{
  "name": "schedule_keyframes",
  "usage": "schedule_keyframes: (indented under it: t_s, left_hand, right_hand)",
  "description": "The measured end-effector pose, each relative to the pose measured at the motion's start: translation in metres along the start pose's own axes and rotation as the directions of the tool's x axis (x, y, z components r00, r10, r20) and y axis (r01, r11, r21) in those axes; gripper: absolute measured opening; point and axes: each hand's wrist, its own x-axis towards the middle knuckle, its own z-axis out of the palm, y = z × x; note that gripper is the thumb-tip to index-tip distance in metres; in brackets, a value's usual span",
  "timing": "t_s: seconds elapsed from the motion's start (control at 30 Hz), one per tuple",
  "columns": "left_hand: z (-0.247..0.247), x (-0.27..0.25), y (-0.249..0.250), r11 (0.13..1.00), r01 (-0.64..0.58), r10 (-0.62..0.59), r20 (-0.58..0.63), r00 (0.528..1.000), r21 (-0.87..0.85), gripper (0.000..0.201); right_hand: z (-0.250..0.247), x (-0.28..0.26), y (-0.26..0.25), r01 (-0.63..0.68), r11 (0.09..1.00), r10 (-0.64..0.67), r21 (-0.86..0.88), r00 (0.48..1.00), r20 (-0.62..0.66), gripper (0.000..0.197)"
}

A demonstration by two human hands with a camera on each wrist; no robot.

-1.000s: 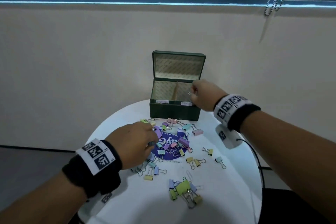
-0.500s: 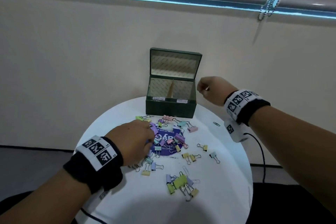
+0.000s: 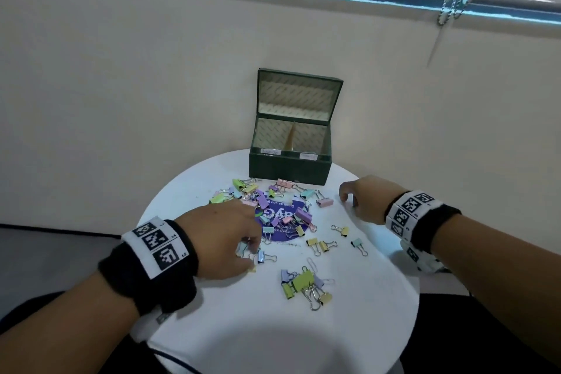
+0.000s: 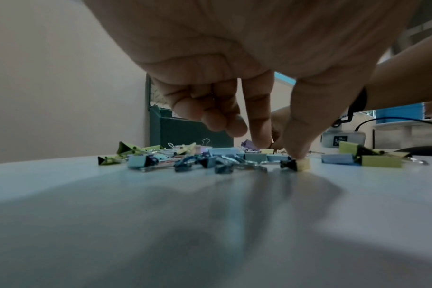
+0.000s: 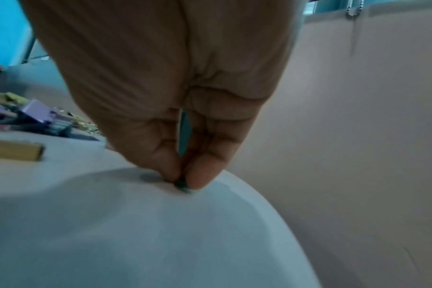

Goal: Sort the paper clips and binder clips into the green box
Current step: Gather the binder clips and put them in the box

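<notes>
Bare table right of the binder clips, green box open-topped behind

The floor of both compartments of the green box is hidden behind its front wall, so the contents cannot be told. The two white labels on that wall are too small to read. In front of the box, the left hand covers several binder clips. Right of the box, the right hand pinches a small dark item, blurred beyond identifying. The table's near edge is cut off.
</notes>
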Motion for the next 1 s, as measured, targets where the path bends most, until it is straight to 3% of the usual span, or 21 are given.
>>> schedule_keyframes:
  t_s: [0.13, 0.2, 0.3, 0.43, 0.53, 0.6, 0.67, 0.8, 0.9, 1.0]
  left_hand:
    - [-0.002, 0.000, 0.008, 0.998, -0.059, 0.058, 0.051, 0.997, 0.005, 0.045]
    - [-0.003, 0.002, 0.018, 0.994, -0.103, 0.102, 0.059, 0.993, 0.018, 0.049]
    - [0.001, 0.007, 0.037, 0.984, -0.176, 0.175, 0.060, 0.983, 0.006, 0.047]
    - [0.004, 0.013, 0.048, 0.984, -0.179, 0.177, 0.063, 0.982, 0.027, 0.044]
    - [0.004, 0.015, 0.048, 0.990, -0.132, 0.129, 0.066, 0.989, 0.042, 0.039]
    - [0.006, 0.016, 0.047, 0.995, -0.095, 0.093, 0.067, 0.993, 0.031, 0.036]
    - [0.006, 0.017, 0.045, 0.998, -0.061, 0.059, 0.065, 0.996, 0.035, 0.033]
    - [0.007, 0.016, 0.043, 1.000, -0.007, 0.005, 0.075, 0.997, 0.017, 0.027]
    - [0.006, 0.014, 0.045, 1.000, -0.031, 0.031, 0.079, 0.996, 0.001, 0.015]
    - [0.003, 0.012, 0.047, 0.999, -0.034, 0.034, 0.095, 0.995, 0.006, 0.021]
  right_hand:
    - [-0.006, -0.012, -0.010, 0.033, 0.998, -0.037, 0.060, 0.996, 0.080, 0.021]
    - [-0.016, -0.022, -0.019, 0.084, 0.995, -0.085, 0.059, 0.996, 0.008, 0.012]
    - [-0.028, -0.038, -0.040, 0.146, 0.984, -0.141, 0.098, 0.988, -0.059, 0.016]
    - [-0.034, -0.066, -0.072, 0.268, 0.953, -0.284, 0.141, 0.953, 0.108, 0.021]
    - [-0.028, -0.082, -0.080, 0.351, 0.920, -0.381, 0.176, 0.907, 0.181, 0.014]
    - [-0.016, -0.085, -0.077, 0.383, 0.914, -0.404, 0.137, 0.895, 0.190, 0.038]
    - [-0.007, -0.083, -0.073, 0.374, 0.917, -0.396, 0.140, 0.901, 0.180, 0.044]
    - [0.002, -0.082, -0.071, 0.382, 0.900, -0.407, 0.209, 0.909, 0.089, 0.007]
    - [0.010, -0.083, -0.074, 0.348, 0.919, -0.365, 0.185, 0.929, 0.065, 0.013]
    - [0.013, -0.085, -0.077, 0.311, 0.938, -0.327, 0.153, 0.941, 0.089, 0.006]
